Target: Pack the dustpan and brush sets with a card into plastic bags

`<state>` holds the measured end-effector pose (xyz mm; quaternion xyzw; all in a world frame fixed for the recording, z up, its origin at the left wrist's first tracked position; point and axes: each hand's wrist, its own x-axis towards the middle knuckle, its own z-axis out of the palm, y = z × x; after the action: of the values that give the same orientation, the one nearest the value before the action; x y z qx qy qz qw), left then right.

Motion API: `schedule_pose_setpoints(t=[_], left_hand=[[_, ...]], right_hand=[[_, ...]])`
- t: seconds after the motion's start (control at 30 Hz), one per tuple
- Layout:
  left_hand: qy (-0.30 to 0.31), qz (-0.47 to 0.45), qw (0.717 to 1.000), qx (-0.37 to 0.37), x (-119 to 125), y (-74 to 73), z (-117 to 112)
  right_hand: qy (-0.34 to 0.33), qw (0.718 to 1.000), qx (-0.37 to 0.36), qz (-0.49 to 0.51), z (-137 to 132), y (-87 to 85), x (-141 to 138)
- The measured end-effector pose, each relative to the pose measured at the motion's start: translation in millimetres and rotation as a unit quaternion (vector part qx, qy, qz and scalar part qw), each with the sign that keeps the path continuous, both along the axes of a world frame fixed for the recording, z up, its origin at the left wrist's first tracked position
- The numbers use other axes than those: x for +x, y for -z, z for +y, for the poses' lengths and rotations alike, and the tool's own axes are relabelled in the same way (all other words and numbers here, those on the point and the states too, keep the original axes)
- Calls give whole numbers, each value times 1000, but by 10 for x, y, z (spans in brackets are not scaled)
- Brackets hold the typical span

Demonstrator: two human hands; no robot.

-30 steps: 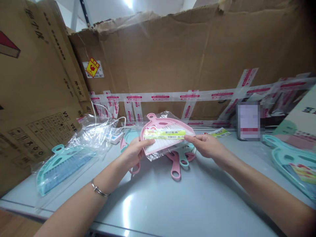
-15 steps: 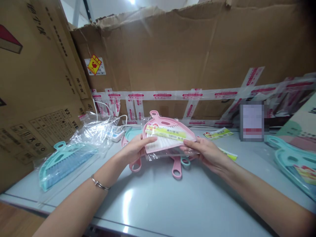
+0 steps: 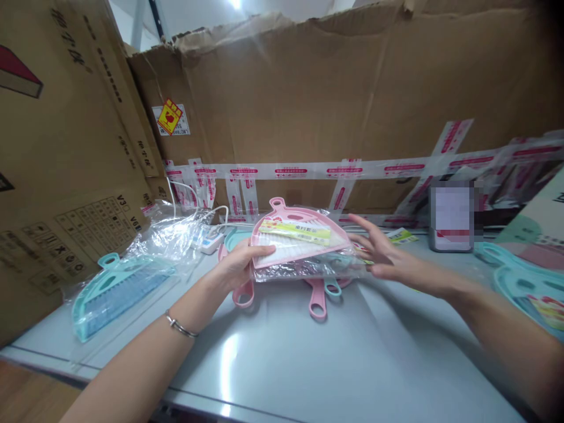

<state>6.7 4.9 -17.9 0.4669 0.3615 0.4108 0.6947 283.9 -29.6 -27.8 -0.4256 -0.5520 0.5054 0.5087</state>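
My left hand grips the left edge of a pink dustpan-and-brush set in a clear plastic bag, held above the table with a yellow-green label strip across its top. My right hand is off the bag, fingers spread, just right of its edge. Under the held set lie more pink and teal dustpans with their handles pointing toward me.
A bagged teal dustpan set lies at the left on the grey table, beside loose clear bags and a white power strip. More teal sets sit at the right. Cardboard walls with tape strips stand behind.
My right hand has let go of the bagged pink set and opened, moving slightly right. The set has tilted flatter in my left hand.
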Motion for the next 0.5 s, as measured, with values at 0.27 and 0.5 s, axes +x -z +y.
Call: schedule_pose_setpoints(t=[0.27, 0.5], left_hand=[[36, 18, 996, 75, 29, 68, -25], [20, 65, 994, 84, 29, 130, -31]], right_hand=[[38, 930, 313, -189, -30, 200, -229], [141, 921, 342, -119, -98, 204, -353]])
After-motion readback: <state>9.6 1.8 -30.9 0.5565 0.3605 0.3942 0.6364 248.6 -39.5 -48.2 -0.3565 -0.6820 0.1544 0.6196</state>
